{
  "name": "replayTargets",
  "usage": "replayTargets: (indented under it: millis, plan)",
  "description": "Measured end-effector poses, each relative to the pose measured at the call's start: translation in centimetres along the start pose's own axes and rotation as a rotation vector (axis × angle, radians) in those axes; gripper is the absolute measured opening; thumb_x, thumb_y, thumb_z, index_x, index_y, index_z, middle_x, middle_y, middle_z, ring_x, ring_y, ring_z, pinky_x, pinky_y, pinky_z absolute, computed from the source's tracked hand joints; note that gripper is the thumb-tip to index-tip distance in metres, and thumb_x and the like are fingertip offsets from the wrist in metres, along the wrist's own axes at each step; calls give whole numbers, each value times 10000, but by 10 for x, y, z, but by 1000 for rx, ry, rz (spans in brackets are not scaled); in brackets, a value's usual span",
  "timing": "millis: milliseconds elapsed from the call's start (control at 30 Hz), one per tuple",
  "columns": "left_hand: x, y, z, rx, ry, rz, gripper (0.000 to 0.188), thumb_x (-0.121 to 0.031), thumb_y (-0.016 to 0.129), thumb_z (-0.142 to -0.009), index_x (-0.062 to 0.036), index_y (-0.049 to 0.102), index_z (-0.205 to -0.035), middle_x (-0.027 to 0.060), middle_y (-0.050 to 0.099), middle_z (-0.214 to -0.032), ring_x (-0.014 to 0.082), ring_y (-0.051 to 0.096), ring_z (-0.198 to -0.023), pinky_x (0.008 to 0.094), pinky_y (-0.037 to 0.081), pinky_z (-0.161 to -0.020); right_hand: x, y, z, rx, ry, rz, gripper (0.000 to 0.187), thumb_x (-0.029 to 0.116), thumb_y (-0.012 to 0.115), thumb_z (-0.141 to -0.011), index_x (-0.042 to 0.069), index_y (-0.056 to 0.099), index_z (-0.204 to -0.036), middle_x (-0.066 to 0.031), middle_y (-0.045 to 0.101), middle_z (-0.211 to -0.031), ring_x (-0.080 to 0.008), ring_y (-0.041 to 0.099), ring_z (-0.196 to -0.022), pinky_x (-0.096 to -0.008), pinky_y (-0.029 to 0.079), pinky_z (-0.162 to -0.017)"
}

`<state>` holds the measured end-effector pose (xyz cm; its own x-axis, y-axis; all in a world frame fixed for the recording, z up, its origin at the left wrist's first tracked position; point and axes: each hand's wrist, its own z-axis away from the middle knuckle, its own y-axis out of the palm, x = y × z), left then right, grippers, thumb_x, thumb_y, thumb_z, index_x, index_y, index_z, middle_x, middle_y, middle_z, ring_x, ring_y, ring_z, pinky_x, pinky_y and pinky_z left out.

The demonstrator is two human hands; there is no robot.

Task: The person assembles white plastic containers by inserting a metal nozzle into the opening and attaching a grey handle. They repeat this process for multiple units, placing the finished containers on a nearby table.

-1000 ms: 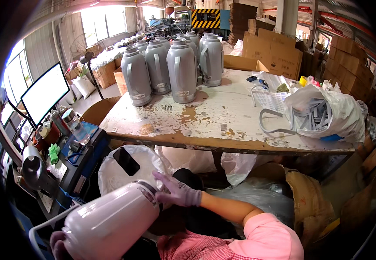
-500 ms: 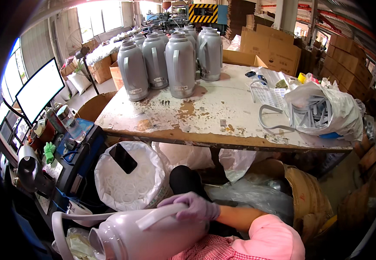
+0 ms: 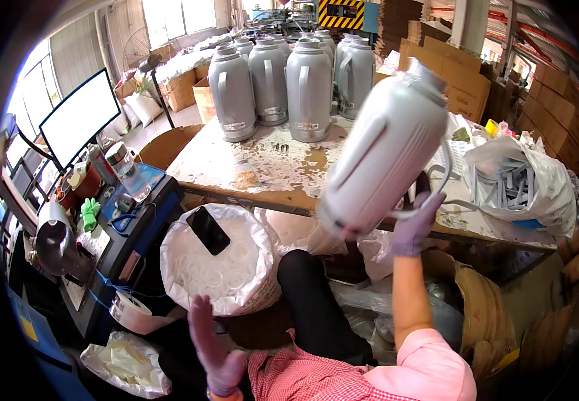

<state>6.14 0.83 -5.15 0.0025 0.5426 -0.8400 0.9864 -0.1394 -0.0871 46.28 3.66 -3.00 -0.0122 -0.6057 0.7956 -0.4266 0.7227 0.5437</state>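
Note:
A grey vacuum flask [image 3: 390, 147] is in the air, tilted, over the front edge of the worktable, its neck toward the upper right. My right hand [image 3: 415, 230], in a purple glove, is shut on its side handle. Apart from everything, my left hand [image 3: 216, 354], gloved too, is raised at the lower middle with its fingers stretched out and nothing in them. Several more grey flasks [image 3: 310, 90] stand upright on the table beyond. The lifted flask hides part of the table's right half.
The worktable [image 3: 269, 174] has peeling white paint. At its right lies a white bag [image 3: 550, 174] of grey plastic handles. Below, a white sack [image 3: 236, 267] of clear rings has a black phone [image 3: 208, 230] on it. A tape roll [image 3: 129, 311] and monitor [image 3: 81, 117] are at left.
The flask has gone from my lap up and to the right, held in my right hand. My left hand, hidden before, now shows. The head view has shifted slightly.

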Motion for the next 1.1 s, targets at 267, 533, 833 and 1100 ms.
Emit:
replayTargets:
  millis: [267, 533, 833, 1100]
  plan:
    - [21, -61, 18, -161, -142, -138, 409, -265, 401, -1083, -69, 445, -1440, 224, 394, -1508, 361, 558, -1258, 507, 510, -1003, -128, 29, -171, 132, -502, 422, 386, 201, 500, -1028, -108, 590, -1241, -190, 461, -1487, -296, 427, -1389, -354, 344, -1141]
    - [21, -86, 35, -88, 185, -516, 429, -274, 264, -1113, -153, 359, -1514, 292, 345, -1514, 416, 546, -1252, 443, 562, -935, -139, 78, -168, 548, -713, 893, 631, 427, 719, -845, 38, 555, -1315, -203, 461, -1460, -420, 358, -1393, -479, 275, -1169]
    - [15, -130, 60, -154, -261, -525, 411, -250, 438, -1071, -30, 510, -1411, 208, 547, -1354, 304, 583, -1188, 395, 535, -930, -63, -146, -164, 125, -671, 1875, 661, 524, 738, -772, 176, 606, -1318, -71, 497, -1457, -376, 335, -1403, -598, 174, -1170]
    - [-156, -17, -81, 381, 586, -951, 319, -87, 720, -877, -42, 546, -613, 98, 578, -626, 271, 625, -588, 383, 489, -573, -20, -180, -142, 279, -1072, 1435, 557, 274, 791, -769, 74, 608, -1256, -174, 573, -1295, -412, 470, -1277, -546, 343, -1095]
